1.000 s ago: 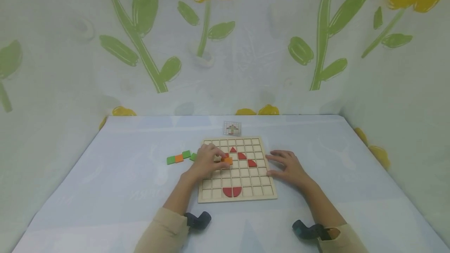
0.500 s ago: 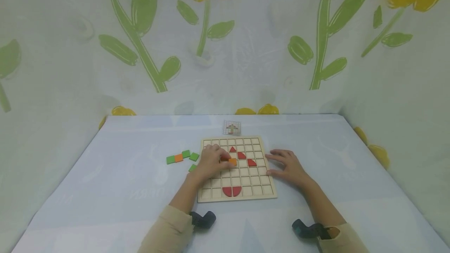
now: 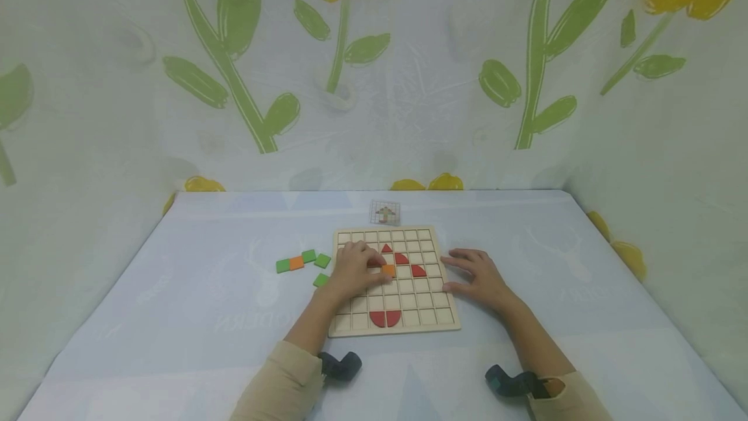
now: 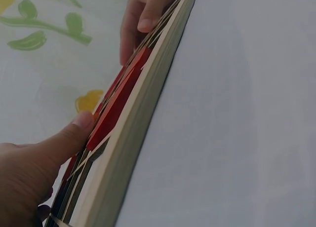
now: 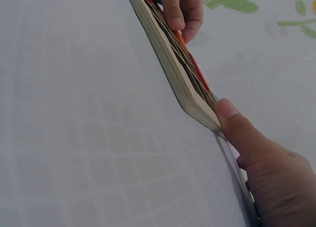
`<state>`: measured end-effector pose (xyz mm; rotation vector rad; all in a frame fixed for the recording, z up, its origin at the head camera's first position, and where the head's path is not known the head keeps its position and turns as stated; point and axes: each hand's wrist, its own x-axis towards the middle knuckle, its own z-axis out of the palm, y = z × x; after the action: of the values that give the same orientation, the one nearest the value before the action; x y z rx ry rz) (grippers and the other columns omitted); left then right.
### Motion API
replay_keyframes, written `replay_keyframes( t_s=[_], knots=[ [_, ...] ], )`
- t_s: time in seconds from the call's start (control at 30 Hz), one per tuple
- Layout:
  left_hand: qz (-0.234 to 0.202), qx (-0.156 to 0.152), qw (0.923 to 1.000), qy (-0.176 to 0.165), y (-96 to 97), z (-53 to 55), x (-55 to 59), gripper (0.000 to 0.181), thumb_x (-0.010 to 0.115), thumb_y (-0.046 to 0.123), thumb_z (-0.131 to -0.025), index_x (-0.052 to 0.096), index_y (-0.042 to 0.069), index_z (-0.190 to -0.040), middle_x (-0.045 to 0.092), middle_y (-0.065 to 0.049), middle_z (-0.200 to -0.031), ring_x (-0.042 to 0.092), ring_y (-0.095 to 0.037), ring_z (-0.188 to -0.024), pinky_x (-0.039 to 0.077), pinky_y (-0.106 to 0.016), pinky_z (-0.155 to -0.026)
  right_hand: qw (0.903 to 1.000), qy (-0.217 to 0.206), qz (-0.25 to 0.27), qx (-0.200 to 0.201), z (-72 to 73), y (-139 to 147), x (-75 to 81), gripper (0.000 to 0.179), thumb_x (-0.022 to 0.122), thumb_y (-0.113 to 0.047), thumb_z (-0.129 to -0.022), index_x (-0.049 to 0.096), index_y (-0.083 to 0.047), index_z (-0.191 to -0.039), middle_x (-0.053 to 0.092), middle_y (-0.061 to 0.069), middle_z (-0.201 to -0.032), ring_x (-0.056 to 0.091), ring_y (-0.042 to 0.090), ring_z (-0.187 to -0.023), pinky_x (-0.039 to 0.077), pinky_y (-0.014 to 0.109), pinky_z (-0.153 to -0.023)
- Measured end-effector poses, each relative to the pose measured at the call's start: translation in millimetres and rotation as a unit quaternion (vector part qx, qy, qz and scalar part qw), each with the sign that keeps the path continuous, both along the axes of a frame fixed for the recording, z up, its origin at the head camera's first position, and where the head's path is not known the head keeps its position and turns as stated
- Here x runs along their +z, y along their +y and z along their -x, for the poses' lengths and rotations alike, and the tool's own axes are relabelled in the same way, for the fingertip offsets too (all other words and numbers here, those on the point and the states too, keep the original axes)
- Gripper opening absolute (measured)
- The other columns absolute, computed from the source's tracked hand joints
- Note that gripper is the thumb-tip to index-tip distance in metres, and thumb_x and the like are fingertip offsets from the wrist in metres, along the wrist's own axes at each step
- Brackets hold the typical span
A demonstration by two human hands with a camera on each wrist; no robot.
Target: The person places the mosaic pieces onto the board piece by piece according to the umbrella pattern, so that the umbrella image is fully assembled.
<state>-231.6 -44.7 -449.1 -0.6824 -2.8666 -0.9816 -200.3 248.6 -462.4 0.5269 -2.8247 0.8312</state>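
Observation:
In the head view my left hand (image 3: 355, 270) reaches over the wooden grid board (image 3: 409, 320). Its thumb and index finger pinch an orange square tile (image 3: 388, 270) at a cell left of the middle; whether the tile lies fully in the cell I cannot tell. Nearby on the board are a red triangle (image 3: 387, 248) and two red quarter-circle tiles (image 3: 418, 271). Two more red quarter circles (image 3: 378, 319) sit side by side near the front edge. My right hand (image 3: 476, 277) rests at the board's right edge, fingers loosely spread, its thumb (image 5: 227, 108) touching the rim.
Left of the board lie several green square tiles (image 3: 322, 260) and another orange tile (image 3: 297, 263). A small pattern card (image 3: 385, 212) lies behind the board on the white table (image 3: 193, 291). A flowered cloth wall (image 3: 432, 115) stands behind.
My left hand has shifted a little to the right with the orange tile, which now sits lower at a cell. Green tiles once behind the hand show. The right hand stays put.

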Motion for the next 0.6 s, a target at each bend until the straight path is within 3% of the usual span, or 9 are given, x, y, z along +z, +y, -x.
replay_keyframes(
  t_s=[0.6],
  knots=[
    [-0.001, 0.013, 0.9999, -0.003, 1.5, -3.3, -1.7, 0.033, 0.078, 0.043, -0.073, 0.070, 0.018, -0.093, 0.055, 0.004, -0.094, 0.042, -0.018, -0.099, 0.031, -0.039, -0.084, 1.0000, 0.008, -0.002, 0.003, 1.5, 0.6, -2.3, 0.058, 0.078, -0.040, -0.074, 0.063, -0.014, -0.124, 0.053, 0.013, -0.131, 0.039, 0.035, -0.124, 0.032, 0.058, -0.099]
  ],
)
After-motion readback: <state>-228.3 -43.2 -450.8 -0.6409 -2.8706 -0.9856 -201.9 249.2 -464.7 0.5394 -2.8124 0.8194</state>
